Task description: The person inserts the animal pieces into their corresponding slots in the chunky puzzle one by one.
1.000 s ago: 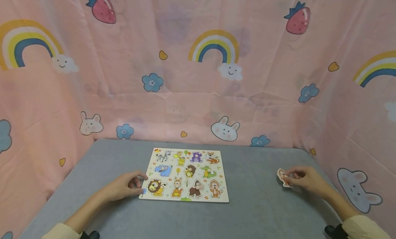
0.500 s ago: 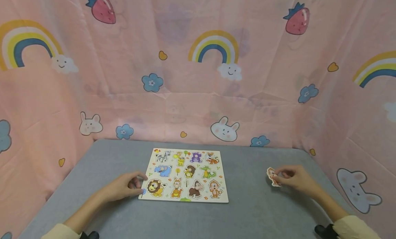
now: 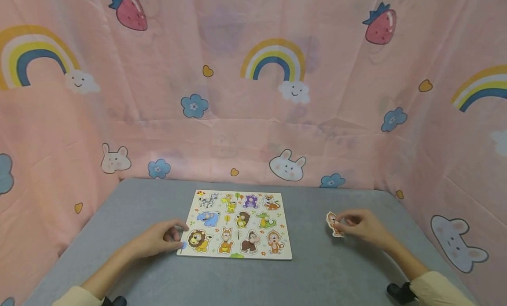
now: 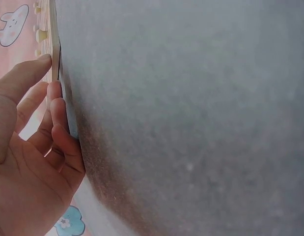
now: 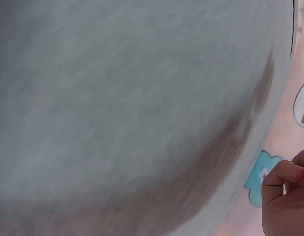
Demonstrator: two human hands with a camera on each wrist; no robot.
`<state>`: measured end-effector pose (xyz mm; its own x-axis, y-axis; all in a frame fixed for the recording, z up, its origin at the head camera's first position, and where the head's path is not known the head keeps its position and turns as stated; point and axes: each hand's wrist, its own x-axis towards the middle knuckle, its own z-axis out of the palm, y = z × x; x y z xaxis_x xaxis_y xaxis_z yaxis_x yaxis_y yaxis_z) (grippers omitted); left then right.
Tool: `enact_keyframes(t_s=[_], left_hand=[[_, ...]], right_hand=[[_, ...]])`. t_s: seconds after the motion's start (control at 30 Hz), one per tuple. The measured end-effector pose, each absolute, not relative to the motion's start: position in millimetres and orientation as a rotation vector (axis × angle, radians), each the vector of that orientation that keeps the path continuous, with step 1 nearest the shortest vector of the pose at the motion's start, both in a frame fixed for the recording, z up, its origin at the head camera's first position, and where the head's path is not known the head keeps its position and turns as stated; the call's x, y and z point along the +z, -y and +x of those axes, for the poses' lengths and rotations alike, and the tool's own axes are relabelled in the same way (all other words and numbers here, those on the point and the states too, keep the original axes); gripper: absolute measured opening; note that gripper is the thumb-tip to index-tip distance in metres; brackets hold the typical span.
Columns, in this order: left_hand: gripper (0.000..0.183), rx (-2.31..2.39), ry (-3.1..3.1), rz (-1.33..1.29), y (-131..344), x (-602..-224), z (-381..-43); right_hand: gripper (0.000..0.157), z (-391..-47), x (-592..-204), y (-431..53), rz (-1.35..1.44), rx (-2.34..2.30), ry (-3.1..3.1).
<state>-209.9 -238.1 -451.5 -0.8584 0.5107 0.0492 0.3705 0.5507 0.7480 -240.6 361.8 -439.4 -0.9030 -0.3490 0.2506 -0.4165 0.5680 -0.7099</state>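
Observation:
A wooden peg puzzle board [image 3: 215,251] with several animal pictures, a lion, an elephant and a monkey among them, lies flat on the grey table. At its left edge is my left hand [image 3: 158,239], thumb and forefinger apart and touching the rim. In the left wrist view the thumb [image 4: 31,71] meets the board's side [image 4: 55,49], with the other fingers loosely bent. To the right of the board, my right hand [image 3: 362,229] pinches a small monkey puzzle piece [image 3: 332,224], held upright above the table. The right wrist view catches only part of that hand [image 5: 287,201].
The grey cloth-covered table [image 3: 309,275] ends at a pink printed curtain [image 3: 225,134] behind and at both sides. Small knobs [image 4: 41,35] stand up from the board in the left wrist view.
My right hand has moved left with the monkey puzzle piece, closer to the board. My left hand and the board have stayed put.

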Motion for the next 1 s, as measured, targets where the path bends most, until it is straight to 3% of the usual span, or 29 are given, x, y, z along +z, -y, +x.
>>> enact_keyframes(t_s=[1.0], left_hand=[[0.036,1.212,-2.602,0.737,237.3,-450.9,-209.2]], right_hand=[[0.010,-247.0,-441.9,-304.2,0.739,1.396,2.695]])
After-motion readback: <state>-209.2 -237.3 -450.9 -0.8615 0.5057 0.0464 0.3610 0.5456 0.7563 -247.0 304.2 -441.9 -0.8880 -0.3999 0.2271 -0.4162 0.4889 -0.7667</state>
